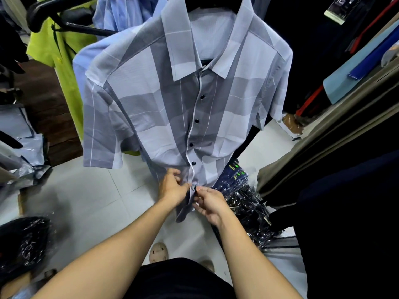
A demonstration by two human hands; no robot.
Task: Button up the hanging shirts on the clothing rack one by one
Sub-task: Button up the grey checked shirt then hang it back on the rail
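A grey and pale blue checked short-sleeved shirt [151, 100] hangs on a black hanger [216, 3] in front of me. Several dark buttons down its placket are fastened; the lowest of these [193, 163] sits just above my hands. My left hand [172, 186] pinches the left edge of the placket near the hem. My right hand [210, 202] pinches the right edge, fingertips at a dark button [195, 187]. Both hands meet at that button, and the hem below them hangs loose.
A lime green garment [58, 46] and a light blue shirt [121, 16] hang behind on the black rack bar [86, 29]. Dark clothes hang on the right [345, 169]. Plastic-wrapped dark garments [248, 201] lie on the white tiled floor [86, 201], more at lower left [23, 238].
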